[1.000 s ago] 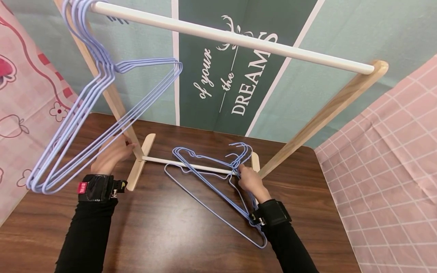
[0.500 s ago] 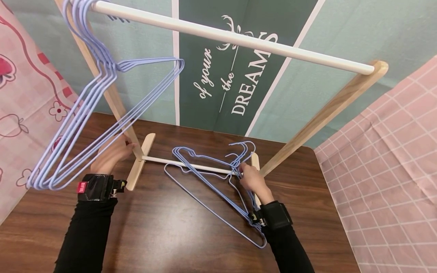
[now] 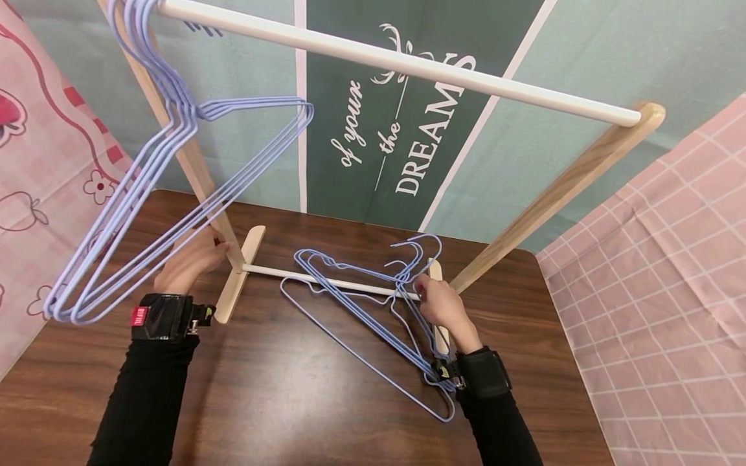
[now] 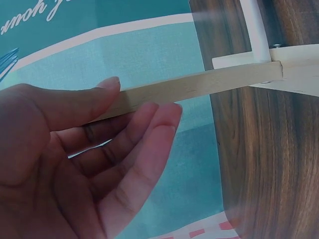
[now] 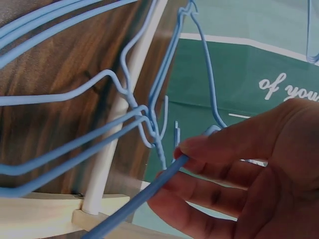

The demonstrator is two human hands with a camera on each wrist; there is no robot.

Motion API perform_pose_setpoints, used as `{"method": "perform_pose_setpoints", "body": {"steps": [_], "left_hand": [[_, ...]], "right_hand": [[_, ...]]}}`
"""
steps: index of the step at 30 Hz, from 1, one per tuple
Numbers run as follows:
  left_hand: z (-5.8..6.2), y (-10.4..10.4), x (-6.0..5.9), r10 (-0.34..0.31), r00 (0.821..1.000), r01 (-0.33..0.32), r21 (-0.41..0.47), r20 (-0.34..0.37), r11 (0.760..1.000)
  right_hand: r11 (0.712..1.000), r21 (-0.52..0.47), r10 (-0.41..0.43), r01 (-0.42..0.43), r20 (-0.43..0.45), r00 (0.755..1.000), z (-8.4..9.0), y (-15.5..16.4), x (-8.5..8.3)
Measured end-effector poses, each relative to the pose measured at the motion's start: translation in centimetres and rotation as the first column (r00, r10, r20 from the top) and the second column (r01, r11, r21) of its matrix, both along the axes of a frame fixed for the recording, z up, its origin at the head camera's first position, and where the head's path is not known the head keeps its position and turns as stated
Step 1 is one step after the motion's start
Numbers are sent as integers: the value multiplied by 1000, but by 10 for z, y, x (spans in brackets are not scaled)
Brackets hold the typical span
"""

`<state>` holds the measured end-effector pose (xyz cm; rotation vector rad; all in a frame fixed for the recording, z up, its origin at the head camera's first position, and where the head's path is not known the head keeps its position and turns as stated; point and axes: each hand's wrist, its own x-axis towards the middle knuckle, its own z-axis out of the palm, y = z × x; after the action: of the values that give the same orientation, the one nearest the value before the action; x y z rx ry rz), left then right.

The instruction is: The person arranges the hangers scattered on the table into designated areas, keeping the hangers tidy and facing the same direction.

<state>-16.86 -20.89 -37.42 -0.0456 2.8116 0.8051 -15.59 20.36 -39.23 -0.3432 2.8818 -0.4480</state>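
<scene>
Rack [image 3: 402, 65]: wooden frame on table [image 3: 280, 401].
Done: about four blue hangers [image 3: 169, 194] hung at rail's left end.
Left: hanger pile [image 3: 361, 310] lying across rack's base bar.
Right hand [image 3: 445, 307]: pinching one hanger near its neck.
Left hand [image 3: 189, 262]: fingers relaxed, around rack's left post.

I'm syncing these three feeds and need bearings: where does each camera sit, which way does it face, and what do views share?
Head: worn on the head, looking forward and down at the rack, table and hangers; both sleeved arms show.
Left wrist: by the left hand, facing along the rack's wooden post; palm and fingers show.
Right wrist: by the right hand, facing the hangers; fingers pinch a hanger wire.
Shared: head and right wrist both show the hangers and the lower white rod.
</scene>
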Motion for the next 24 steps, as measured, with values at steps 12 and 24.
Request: {"method": "perform_pose_setpoints", "body": {"steps": [12, 24], "left_hand": [[-4, 3, -1, -2, 992, 2, 3, -125, 1000], [1, 1, 2, -10, 999, 8, -47, -42, 999]], "right_hand": [[999, -43, 25, -25, -9, 1000, 14, 7, 6], [998, -51, 29, -32, -57, 998, 26, 5, 12]]}}
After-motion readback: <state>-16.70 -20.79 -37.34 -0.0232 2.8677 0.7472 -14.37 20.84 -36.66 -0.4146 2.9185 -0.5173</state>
